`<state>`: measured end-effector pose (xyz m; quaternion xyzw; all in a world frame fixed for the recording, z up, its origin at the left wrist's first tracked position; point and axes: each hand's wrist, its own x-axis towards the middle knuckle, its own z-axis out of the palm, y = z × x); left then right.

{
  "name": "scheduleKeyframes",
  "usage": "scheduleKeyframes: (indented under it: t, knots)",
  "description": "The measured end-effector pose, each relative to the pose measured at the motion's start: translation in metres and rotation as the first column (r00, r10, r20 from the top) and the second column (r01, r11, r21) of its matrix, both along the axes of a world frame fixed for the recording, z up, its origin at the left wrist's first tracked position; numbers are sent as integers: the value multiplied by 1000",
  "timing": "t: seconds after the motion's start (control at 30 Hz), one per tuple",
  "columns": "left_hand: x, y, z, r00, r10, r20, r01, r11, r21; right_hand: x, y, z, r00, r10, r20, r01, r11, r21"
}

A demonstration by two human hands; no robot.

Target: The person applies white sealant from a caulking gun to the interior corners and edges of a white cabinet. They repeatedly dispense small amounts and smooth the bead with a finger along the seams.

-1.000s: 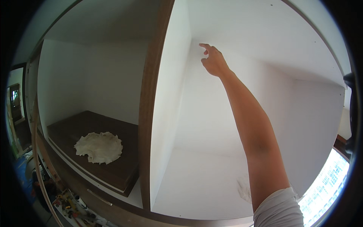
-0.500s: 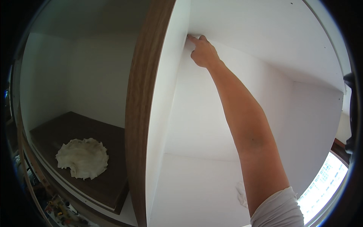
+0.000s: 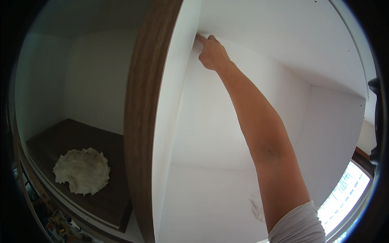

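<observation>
My bare right arm reaches up into a white cabinet compartment (image 3: 210, 121). At its top left inner corner is my right hand (image 3: 213, 53). Its index finger points into the seam where the side panel (image 3: 174, 81) meets the top panel (image 3: 259, 24), and the fingertip touches there. The other fingers look partly curled, and I see nothing held in them. On the dark wood shelf (image 3: 77, 131) to the left lies a round, off-white, crumpled lump (image 3: 82, 171) with a ragged edge. My left hand is out of the picture.
A brown wood-grain upright edge (image 3: 142, 101) divides the two compartments. Low behind my forearm is a crumpled white thing (image 3: 256, 206). A bright window (image 3: 344, 202) is at the lower right. Mixed small items (image 3: 60, 224) are below the shelf at the lower left.
The whole view has shifted slightly, so the cabinet and the lump appear a bit farther left. My right fingertip stays at the corner seam.
</observation>
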<state>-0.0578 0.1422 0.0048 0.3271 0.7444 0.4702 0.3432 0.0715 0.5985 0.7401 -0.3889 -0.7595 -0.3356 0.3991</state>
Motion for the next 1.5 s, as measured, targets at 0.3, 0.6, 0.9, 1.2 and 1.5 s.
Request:
scheduleKeyframes:
  t: [0.3,0.6,0.9,1.2,1.5]
  knots:
    - [-2,-4,1,1000,-11,4,11,1000,-6,-1,-12,-18,999,49,-25,-49,998,-29]
    - [-2,-8,3,1000,-25,11,25,1000,-4,3,-11,-40,997,-25,68,26,1000,-14]
    - [-1,-13,4,1000,-27,9,27,1000,0,26,-15,-56,969,210,127,-181,961,-209]
    - [3,-18,3,1000,-17,13,17,1000,-1,29,-34,-1,510,423,-749,-848,392,-356]
    - [6,-20,6,1000,-4,15,4,1000,-9,7,-30,6,237,330,-914,-964,194,-180]
